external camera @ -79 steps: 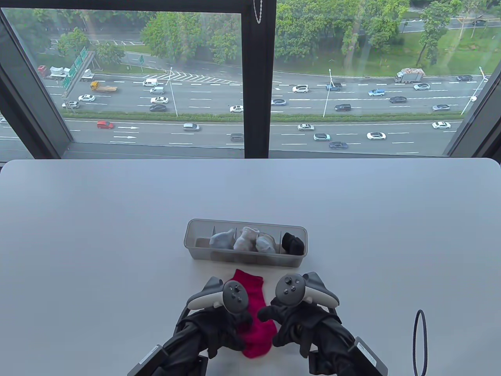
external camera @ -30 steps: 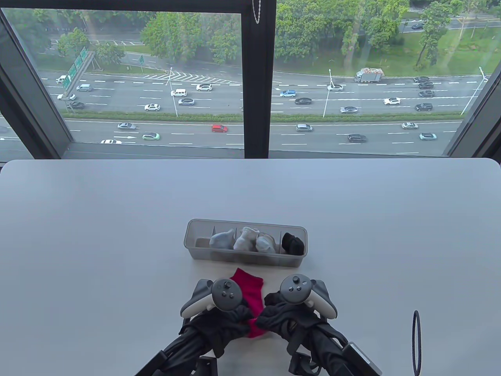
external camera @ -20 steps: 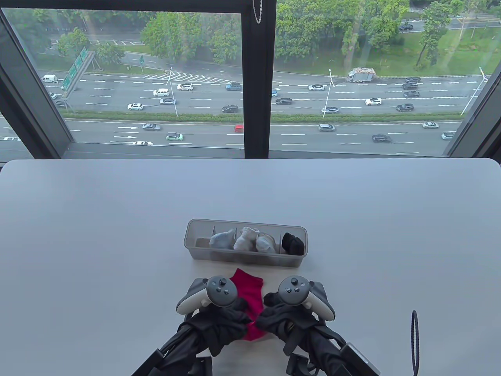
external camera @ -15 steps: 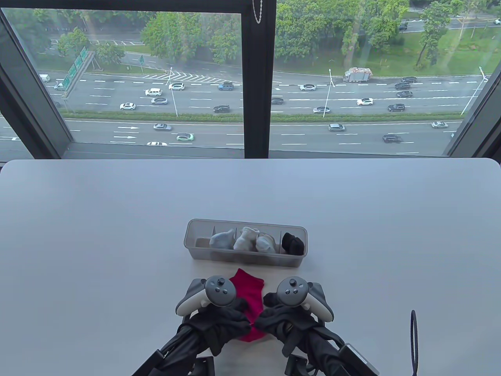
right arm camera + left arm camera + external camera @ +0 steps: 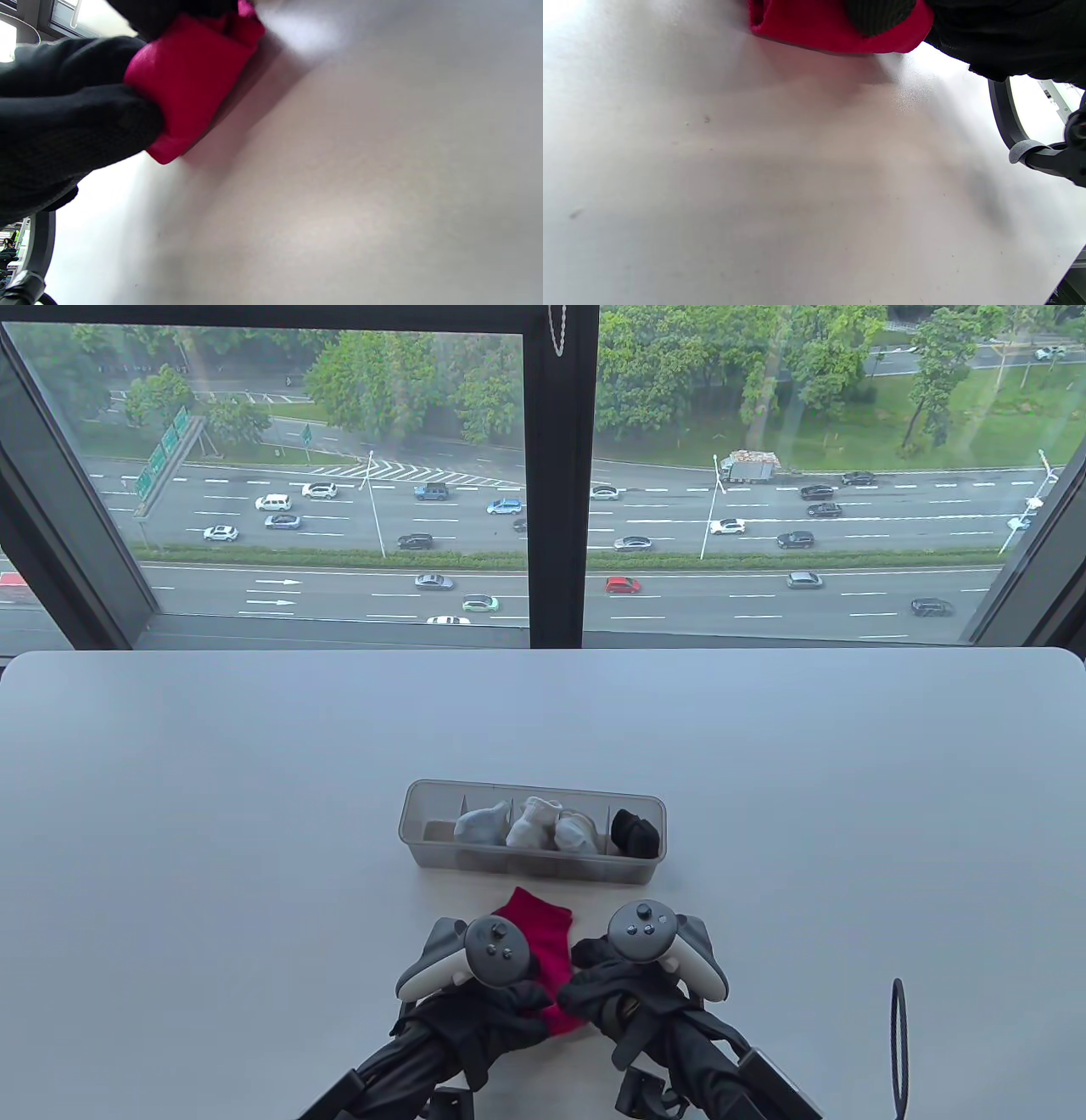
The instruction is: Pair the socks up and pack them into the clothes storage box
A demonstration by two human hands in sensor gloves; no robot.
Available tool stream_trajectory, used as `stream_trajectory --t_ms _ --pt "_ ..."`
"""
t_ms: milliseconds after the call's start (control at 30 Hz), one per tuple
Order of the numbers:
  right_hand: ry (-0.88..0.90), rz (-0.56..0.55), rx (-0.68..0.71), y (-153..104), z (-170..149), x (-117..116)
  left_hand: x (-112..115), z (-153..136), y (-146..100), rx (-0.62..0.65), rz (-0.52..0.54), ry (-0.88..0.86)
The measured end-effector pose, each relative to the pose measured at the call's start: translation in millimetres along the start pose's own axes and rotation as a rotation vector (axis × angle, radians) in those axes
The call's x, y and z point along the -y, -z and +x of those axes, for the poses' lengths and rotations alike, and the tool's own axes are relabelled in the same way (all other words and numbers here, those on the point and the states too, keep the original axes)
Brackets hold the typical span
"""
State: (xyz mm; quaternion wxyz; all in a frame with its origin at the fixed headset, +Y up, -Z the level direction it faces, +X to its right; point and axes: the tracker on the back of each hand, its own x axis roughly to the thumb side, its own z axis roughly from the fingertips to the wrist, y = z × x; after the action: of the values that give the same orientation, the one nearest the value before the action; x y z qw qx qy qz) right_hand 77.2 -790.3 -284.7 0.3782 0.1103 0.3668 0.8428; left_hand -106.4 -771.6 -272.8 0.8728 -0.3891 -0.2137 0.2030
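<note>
- Red sock pair (image 5: 541,950): lies on the counter (image 5: 212,814) at 6 o'clock from the storage box (image 5: 532,831), just beside its near wall; the cuff end points toward the box, and the near end is bunched between the two hands.
- Left hand (image 5: 501,1014): fingers curled onto the near end of the red fabric, grasping it (the left wrist view shows a gloved fingertip pressed into the cloth).
- Right hand (image 5: 612,984): fingers likewise curled, pinching the folded red edge, as the right wrist view shows plainly.
- Handling, as a judgement: the fabric looks soft, light and limp; it holds no shape of its own and would spring open if released mid-fold. The best hold is likely at the rolled near end, with the loose cuff tucked over last.
- Slip and breakage: knit cloth against knit gloves should grip well; nothing here looks fragile.
- Count, box contents: three pale bundles (grey to white) (image 5: 528,824) in the middle compartments and one black bundle (image 5: 636,833) at the 3 o'clock end.
- Count, outside the box: one red item (whether one sock or two layered cannot be told).
- Count, free space: the compartment at the 9 o'clock end appears vacant.
- Count, other: one dark cable loop (image 5: 898,1048) lies at 4 o'clock, well apart.
</note>
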Motion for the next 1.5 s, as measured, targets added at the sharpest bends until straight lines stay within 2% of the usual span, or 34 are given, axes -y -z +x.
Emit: stream_trajectory --t_ms 133,233,400,533,633,700,800,933,1067,1133,1233,1333,1500 --pt "-0.04 0.059 0.02 0.5 -1.2 -0.9 2.0 -0.9 1.2 0.008 -0.027 -0.016" --pt "-0.04 0.024 0.011 0.3 -0.3 -0.7 3.2 0.7 1.9 0.012 -0.041 -0.012" --pt "-0.025 0.033 0.006 1.9 -0.7 -0.9 3.9 2.3 2.1 -0.011 -0.041 0.016" --pt "-0.01 0.029 0.002 2.7 -0.8 -1.6 -1.6 6.3 -2.0 -0.012 0.069 0.05" --pt "-0.016 0.004 -0.004 2.7 -1.1 -1.9 0.4 7.1 -0.3 -0.02 0.036 0.054" --pt "-0.019 0.035 0.008 2.4 -2.2 -3.4 3.4 7.8 1.0 -0.039 0.005 0.069" --pt "-0.029 -0.004 0.001 1.5 -1.6 -4.1 3.5 8.5 1.0 -0.046 0.01 0.069" --pt "-0.013 0.011 -0.002 2.3 -1.7 -3.4 4.3 9.9 0.9 -0.069 0.038 0.083" --pt "-0.033 0.004 -0.014 2.8 -0.3 -4.5 2.6 11.2 -2.4 -0.072 0.122 0.103" --pt "-0.047 -0.001 -0.007 2.1 -0.4 -4.6 1.2 9.8 -2.8 -0.082 0.096 0.083" --pt "-0.015 0.053 0.02 1.1 -1.4 -2.9 0.4 7.6 -2.1 -0.073 0.067 0.024" --pt "-0.017 0.004 0.003 1.1 -1.2 -0.9 1.4 9.1 -0.4 -0.087 0.047 0.015" --pt "-0.034 0.036 -0.022 2.9 2.1 1.0 2.2 12.3 -1.9 -0.124 0.114 0.063"
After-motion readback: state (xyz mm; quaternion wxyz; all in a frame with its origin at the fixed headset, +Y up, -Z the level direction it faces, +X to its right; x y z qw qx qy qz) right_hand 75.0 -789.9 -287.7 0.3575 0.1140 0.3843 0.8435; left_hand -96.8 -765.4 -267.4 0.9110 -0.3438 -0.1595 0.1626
